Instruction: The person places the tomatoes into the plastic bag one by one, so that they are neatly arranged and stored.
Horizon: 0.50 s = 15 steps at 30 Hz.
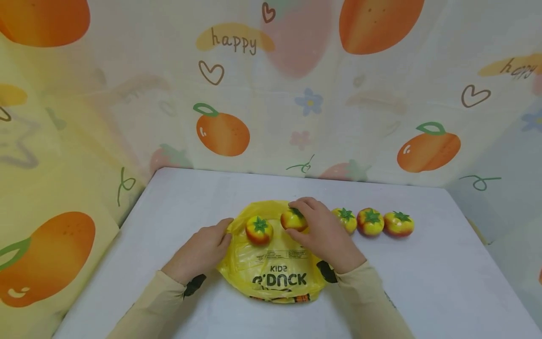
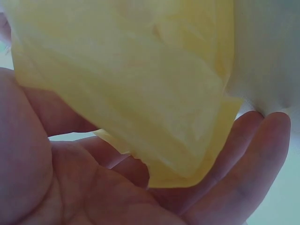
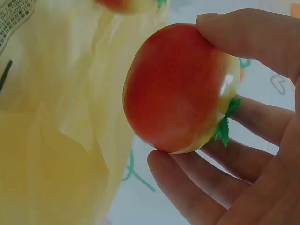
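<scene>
A yellow plastic bag (image 1: 271,259) with black print lies on the table, its mouth spread wide. At its left edge my left hand (image 1: 205,247) pinches the rim; the left wrist view has the thin yellow film (image 2: 140,93) running between thumb and fingers. My right hand (image 1: 322,230) grips a red-and-yellow toy tomato (image 3: 178,89) between thumb and fingertips, over the bag's right side. Another toy tomato (image 1: 259,230) sits within the bag's mouth, green leaves up.
To the right of the bag, a row of toy tomatoes stands on the white table (image 1: 444,282): one partly behind my right hand (image 1: 346,220), a middle one (image 1: 370,222) and an end one (image 1: 399,223). A fruit-printed cloth (image 1: 271,117) hangs behind the table.
</scene>
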Each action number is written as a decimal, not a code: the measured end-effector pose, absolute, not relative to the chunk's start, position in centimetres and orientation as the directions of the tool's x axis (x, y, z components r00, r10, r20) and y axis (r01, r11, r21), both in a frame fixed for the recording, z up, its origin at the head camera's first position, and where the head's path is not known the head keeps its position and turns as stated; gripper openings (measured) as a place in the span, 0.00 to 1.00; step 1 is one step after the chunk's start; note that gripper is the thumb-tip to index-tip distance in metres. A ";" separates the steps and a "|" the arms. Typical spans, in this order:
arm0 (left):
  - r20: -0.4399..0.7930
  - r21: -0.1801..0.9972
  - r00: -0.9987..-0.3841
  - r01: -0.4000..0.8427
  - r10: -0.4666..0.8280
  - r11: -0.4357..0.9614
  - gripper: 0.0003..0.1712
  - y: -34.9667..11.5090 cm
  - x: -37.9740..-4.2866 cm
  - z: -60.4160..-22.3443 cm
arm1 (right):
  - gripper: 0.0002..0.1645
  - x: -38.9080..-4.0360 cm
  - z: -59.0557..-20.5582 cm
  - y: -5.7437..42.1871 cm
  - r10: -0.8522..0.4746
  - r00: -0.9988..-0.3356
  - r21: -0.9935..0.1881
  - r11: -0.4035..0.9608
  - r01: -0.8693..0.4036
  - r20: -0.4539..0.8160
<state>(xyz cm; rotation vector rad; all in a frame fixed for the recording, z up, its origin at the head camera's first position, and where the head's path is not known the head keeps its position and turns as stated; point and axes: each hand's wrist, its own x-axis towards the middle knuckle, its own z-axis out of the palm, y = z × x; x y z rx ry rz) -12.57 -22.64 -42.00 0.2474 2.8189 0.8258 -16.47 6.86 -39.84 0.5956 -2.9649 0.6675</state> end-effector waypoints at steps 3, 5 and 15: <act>-0.138 0.545 -0.967 0.106 0.213 0.831 0.29 -22.6 -12.5 -41.9 | 0.37 -16.5 -40.1 6.5 -0.367 -0.923 -0.413 0.828 -0.379 0.112; -0.137 0.542 -0.968 0.104 0.210 0.834 0.29 -22.5 -12.5 -41.8 | 0.36 -16.5 -40.4 6.3 -0.376 -0.921 -0.430 0.819 -0.381 0.101; -0.145 0.532 -0.966 0.106 0.214 0.840 0.30 -22.6 -12.8 -42.1 | 0.35 -16.7 -41.4 5.7 -0.399 -0.915 -0.461 0.802 -0.379 0.057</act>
